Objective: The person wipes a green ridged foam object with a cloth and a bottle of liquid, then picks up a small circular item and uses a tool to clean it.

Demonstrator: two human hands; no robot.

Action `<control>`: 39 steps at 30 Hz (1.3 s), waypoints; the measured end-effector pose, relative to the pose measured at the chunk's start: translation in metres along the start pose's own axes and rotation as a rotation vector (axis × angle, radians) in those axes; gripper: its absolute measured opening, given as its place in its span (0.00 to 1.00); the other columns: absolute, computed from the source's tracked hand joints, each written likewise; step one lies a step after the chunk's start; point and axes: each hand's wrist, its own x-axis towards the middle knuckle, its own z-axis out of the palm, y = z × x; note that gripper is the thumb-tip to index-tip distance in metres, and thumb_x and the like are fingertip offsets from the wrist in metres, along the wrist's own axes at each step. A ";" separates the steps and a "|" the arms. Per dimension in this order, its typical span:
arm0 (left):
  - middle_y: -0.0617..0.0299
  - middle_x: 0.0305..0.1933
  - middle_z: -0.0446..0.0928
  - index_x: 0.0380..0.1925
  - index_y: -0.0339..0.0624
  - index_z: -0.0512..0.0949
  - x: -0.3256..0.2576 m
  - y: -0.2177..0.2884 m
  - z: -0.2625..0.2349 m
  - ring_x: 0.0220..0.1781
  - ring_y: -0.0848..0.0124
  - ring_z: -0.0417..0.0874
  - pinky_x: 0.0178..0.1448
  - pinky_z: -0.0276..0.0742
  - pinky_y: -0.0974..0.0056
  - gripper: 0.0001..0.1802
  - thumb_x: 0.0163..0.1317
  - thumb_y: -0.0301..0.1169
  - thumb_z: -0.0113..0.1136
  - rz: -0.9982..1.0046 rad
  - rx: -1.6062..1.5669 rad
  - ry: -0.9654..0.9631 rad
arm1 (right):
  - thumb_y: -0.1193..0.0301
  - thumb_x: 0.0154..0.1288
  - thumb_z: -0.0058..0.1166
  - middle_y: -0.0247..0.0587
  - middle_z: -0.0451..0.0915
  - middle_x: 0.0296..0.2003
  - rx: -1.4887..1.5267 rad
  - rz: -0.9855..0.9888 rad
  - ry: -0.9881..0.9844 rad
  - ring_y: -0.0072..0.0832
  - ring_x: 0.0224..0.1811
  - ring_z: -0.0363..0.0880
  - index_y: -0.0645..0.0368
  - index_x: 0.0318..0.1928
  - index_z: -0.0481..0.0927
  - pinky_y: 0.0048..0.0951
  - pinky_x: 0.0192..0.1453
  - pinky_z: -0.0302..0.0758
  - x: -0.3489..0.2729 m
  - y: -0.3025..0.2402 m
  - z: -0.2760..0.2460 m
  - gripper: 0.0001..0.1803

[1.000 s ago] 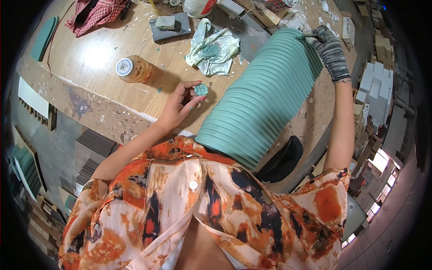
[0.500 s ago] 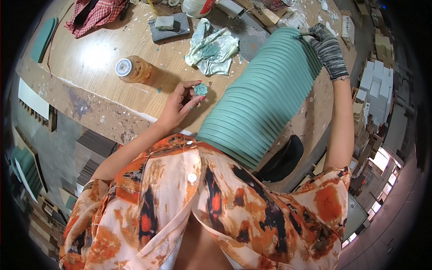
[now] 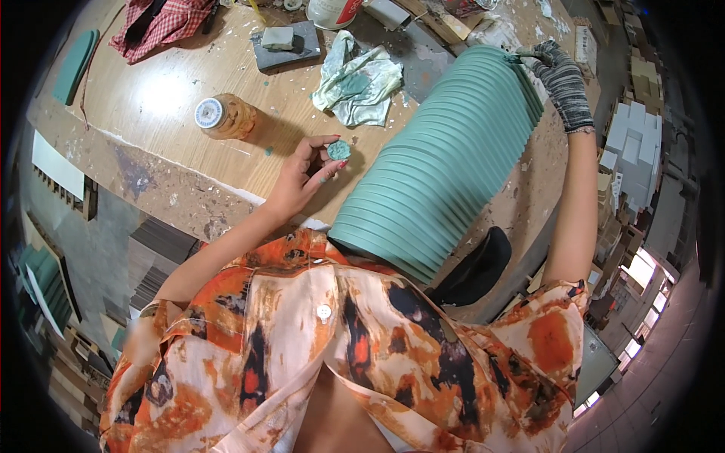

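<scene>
My left hand (image 3: 294, 181) is bare and pinches a small round cap (image 3: 338, 151) filled with lumpy teal paste, just above the table. My right hand (image 3: 560, 83) wears a grey-and-black striped glove. Its index finger stretches out and touches the far end of a long fanned stack of teal panels (image 3: 438, 166); the other fingers are partly hidden. The stack's overlapping edges run diagonally from close to my shirt to the back right. No tool shows in the right hand.
Left of my left hand stands a jar with a white lid (image 3: 226, 117). Behind are a stained cloth (image 3: 359, 83), a grey block (image 3: 287, 47) and a white bucket (image 3: 332, 11). A checked cloth (image 3: 158, 26) and a teal piece (image 3: 75, 68) lie at left. A black curved object (image 3: 476, 268) is by the stack's near end.
My right hand has shifted slightly right and outward, its index finger straighter along the far end of the stack. The left hand stays nearly still with the cap.
</scene>
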 end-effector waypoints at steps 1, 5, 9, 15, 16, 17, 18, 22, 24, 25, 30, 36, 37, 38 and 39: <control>0.65 0.34 0.74 0.59 0.34 0.67 0.000 0.000 0.000 0.35 0.79 0.74 0.43 0.72 0.73 0.22 0.67 0.26 0.59 0.000 0.001 0.003 | 0.71 0.63 0.58 0.48 0.82 0.41 0.002 -0.003 -0.001 0.40 0.43 0.81 0.59 0.48 0.81 0.35 0.51 0.78 0.002 -0.003 0.001 0.13; 0.64 0.36 0.76 0.59 0.34 0.67 -0.002 -0.003 -0.003 0.37 0.79 0.75 0.44 0.73 0.73 0.22 0.67 0.26 0.59 0.002 0.012 0.009 | 0.68 0.63 0.59 0.48 0.82 0.43 -0.120 0.007 -0.050 0.42 0.44 0.81 0.58 0.48 0.82 0.36 0.52 0.77 0.007 -0.029 0.001 0.14; 0.65 0.34 0.74 0.59 0.34 0.67 -0.002 0.001 -0.002 0.35 0.79 0.74 0.43 0.72 0.73 0.22 0.67 0.26 0.60 0.017 0.016 0.019 | 0.70 0.62 0.60 0.47 0.81 0.46 -0.224 0.013 -0.141 0.41 0.46 0.80 0.58 0.50 0.81 0.34 0.54 0.76 0.009 -0.051 -0.003 0.15; 0.65 0.32 0.73 0.59 0.35 0.68 -0.001 0.000 -0.003 0.35 0.79 0.74 0.42 0.72 0.73 0.22 0.66 0.26 0.60 0.003 0.050 0.005 | 0.73 0.61 0.60 0.47 0.81 0.48 -0.190 -0.054 -0.052 0.39 0.50 0.80 0.62 0.52 0.79 0.32 0.56 0.75 0.012 -0.024 0.007 0.18; 0.65 0.32 0.73 0.59 0.35 0.68 -0.001 0.000 -0.003 0.35 0.79 0.74 0.42 0.72 0.73 0.22 0.66 0.26 0.60 0.003 0.050 0.008 | 0.74 0.61 0.60 0.47 0.82 0.48 -0.231 -0.035 -0.056 0.38 0.50 0.80 0.62 0.52 0.79 0.31 0.56 0.75 0.010 -0.037 0.003 0.18; 0.65 0.32 0.73 0.59 0.35 0.68 -0.002 0.000 -0.003 0.35 0.79 0.74 0.42 0.72 0.73 0.22 0.66 0.26 0.60 0.011 0.048 0.014 | 0.74 0.61 0.60 0.47 0.82 0.48 -0.230 -0.038 -0.056 0.38 0.50 0.80 0.62 0.52 0.79 0.31 0.56 0.75 0.010 -0.040 -0.001 0.18; 0.65 0.32 0.73 0.59 0.35 0.68 -0.002 -0.001 -0.004 0.34 0.79 0.74 0.42 0.72 0.73 0.22 0.66 0.26 0.60 0.018 0.046 0.020 | 0.74 0.61 0.60 0.47 0.82 0.47 -0.186 0.018 -0.097 0.37 0.49 0.81 0.62 0.52 0.79 0.31 0.56 0.75 0.011 -0.043 -0.005 0.18; 0.65 0.31 0.72 0.59 0.35 0.68 0.000 -0.001 -0.003 0.34 0.79 0.74 0.41 0.72 0.73 0.22 0.66 0.26 0.60 0.000 0.051 0.003 | 0.73 0.62 0.58 0.48 0.81 0.36 -0.061 -0.054 -0.025 0.39 0.38 0.81 0.54 0.44 0.84 0.36 0.48 0.78 0.005 -0.032 0.002 0.10; 0.65 0.31 0.72 0.59 0.35 0.68 0.000 -0.003 -0.002 0.33 0.79 0.73 0.41 0.72 0.72 0.22 0.66 0.26 0.60 0.032 0.049 0.009 | 0.70 0.62 0.60 0.45 0.81 0.37 -0.192 -0.165 -0.006 0.39 0.39 0.80 0.53 0.45 0.84 0.35 0.50 0.78 0.005 -0.036 0.003 0.10; 0.65 0.31 0.72 0.59 0.35 0.68 -0.001 -0.004 -0.003 0.33 0.79 0.73 0.41 0.72 0.72 0.22 0.66 0.26 0.60 0.032 0.046 0.010 | 0.70 0.62 0.60 0.45 0.81 0.37 -0.194 -0.166 -0.008 0.39 0.39 0.80 0.53 0.45 0.84 0.35 0.50 0.78 0.008 -0.043 0.000 0.10; 0.65 0.32 0.72 0.59 0.35 0.68 -0.004 -0.007 -0.006 0.34 0.78 0.74 0.41 0.72 0.72 0.22 0.66 0.26 0.60 0.034 0.072 0.022 | 0.75 0.60 0.60 0.50 0.81 0.45 -0.142 -0.020 -0.103 0.43 0.46 0.80 0.61 0.49 0.80 0.34 0.55 0.76 0.010 -0.065 0.001 0.15; 0.64 0.31 0.73 0.59 0.35 0.68 -0.002 -0.003 -0.002 0.34 0.78 0.74 0.42 0.72 0.72 0.22 0.66 0.26 0.60 0.031 0.038 0.010 | 0.75 0.60 0.59 0.49 0.81 0.43 -0.325 -0.252 0.025 0.45 0.46 0.79 0.59 0.47 0.82 0.36 0.55 0.76 0.023 -0.016 0.017 0.14; 0.64 0.31 0.73 0.59 0.35 0.68 -0.002 -0.004 -0.003 0.34 0.78 0.74 0.42 0.72 0.72 0.22 0.66 0.26 0.60 0.031 0.038 0.012 | 0.75 0.60 0.59 0.49 0.81 0.43 -0.324 -0.254 0.025 0.45 0.46 0.79 0.59 0.47 0.82 0.36 0.55 0.76 0.027 -0.025 0.016 0.14; 0.64 0.32 0.74 0.59 0.35 0.68 -0.002 -0.004 -0.004 0.34 0.78 0.75 0.42 0.72 0.72 0.22 0.66 0.26 0.60 0.029 0.050 0.012 | 0.74 0.60 0.59 0.49 0.81 0.43 -0.247 -0.195 -0.085 0.45 0.46 0.79 0.59 0.46 0.82 0.36 0.55 0.75 0.032 -0.035 0.013 0.13; 0.64 0.32 0.74 0.59 0.35 0.68 -0.003 -0.005 -0.005 0.34 0.78 0.75 0.42 0.72 0.72 0.22 0.66 0.26 0.60 0.027 0.062 0.012 | 0.73 0.61 0.58 0.49 0.81 0.43 -0.169 -0.136 -0.196 0.45 0.46 0.79 0.58 0.45 0.83 0.36 0.55 0.75 0.035 -0.041 0.012 0.12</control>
